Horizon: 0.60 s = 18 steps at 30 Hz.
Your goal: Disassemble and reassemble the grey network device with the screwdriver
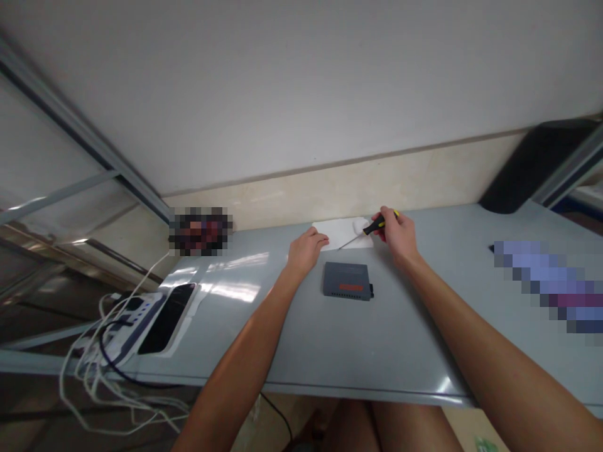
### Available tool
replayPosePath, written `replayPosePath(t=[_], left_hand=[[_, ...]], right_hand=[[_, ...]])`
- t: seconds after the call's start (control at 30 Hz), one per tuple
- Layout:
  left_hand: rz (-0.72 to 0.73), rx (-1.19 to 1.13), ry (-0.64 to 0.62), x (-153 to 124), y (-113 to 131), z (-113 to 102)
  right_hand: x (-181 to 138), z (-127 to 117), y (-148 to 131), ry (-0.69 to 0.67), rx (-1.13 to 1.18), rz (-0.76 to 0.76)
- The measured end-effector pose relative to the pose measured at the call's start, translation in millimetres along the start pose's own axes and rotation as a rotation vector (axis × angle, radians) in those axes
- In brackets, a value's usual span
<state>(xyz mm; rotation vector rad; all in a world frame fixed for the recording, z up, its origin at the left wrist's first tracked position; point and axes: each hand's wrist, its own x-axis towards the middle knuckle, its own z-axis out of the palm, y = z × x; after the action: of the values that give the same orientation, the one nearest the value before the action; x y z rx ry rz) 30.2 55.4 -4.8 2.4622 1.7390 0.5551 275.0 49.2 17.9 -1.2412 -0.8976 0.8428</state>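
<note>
In the head view, my right hand [399, 237] is wrapped around the black-and-yellow handle of a screwdriver [375, 224]. Its thin shaft slants down to the left, the tip by the front edge of a white sheet of paper [336, 233]. My left hand [304, 250] rests at the paper's left edge, thumb and fingers pinched together; whatever may be between them is too small to make out. A small white item [360, 225] lies on the paper's right part. Just in front of the paper sits a flat dark grey metal box [347, 279] with red marking and a row of vent slots.
On the grey tabletop [226, 358], a black phone [168, 318] lies beside a power strip [132, 326] with tangled white cables [89, 376]. A black cylinder [516, 166] stands at the back right. Blurred-out items lie at the back left and right. A wall runs behind.
</note>
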Motion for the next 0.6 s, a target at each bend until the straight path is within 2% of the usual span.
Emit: replayPosePath(t=[0.2, 0.33, 0.4, 0.53, 0.6], left_hand=[[0.006, -0.032, 0.056, -4, 3, -2], [0.047, -0.120, 0.122, -9, 9, -19], [0.134, -0.195, 0.044, -14, 12, -33], [0.243, -0.356, -0.257, -26, 20, -62], [0.309, -0.387, -0.365, -34, 26, -70]], right_hand=[[-1, -1, -4, 0.004, 0.009, -0.033], [-1, -2, -6, 0.003, 0.008, -0.042], [-1, -2, -8, 0.011, 0.013, -0.038], [-1, -3, -12, 0.034, 0.035, -0.045], [-1, -3, -14, 0.052, 0.043, -0.054]])
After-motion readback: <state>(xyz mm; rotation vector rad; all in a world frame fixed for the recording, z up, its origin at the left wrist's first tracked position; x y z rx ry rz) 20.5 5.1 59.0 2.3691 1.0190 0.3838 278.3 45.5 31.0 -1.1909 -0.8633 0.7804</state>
